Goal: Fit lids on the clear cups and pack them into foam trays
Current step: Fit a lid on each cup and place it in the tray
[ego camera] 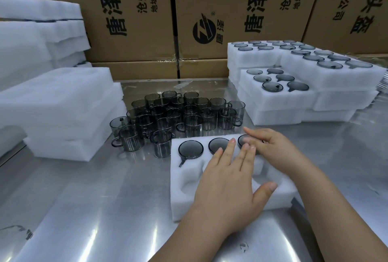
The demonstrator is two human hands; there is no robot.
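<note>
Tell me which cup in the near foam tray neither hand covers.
The leftmost cup in the near foam tray: its rim and handle show whole. The left hand overlaps the middle cup, the right hand the right cup.

Cups [184, 114] crowd mid-table, the nearest just beside the far edge of the foam tray [180, 207], hemmed by a foam stack [63, 104] left, filled trays [283, 102] right and cartons [136, 47] behind. Bare steel table [105, 198] lies open at the tray's near left. The left hand [226, 182] lies flat across the tray's middle, the right hand [270, 146] over its far right pocket
</note>
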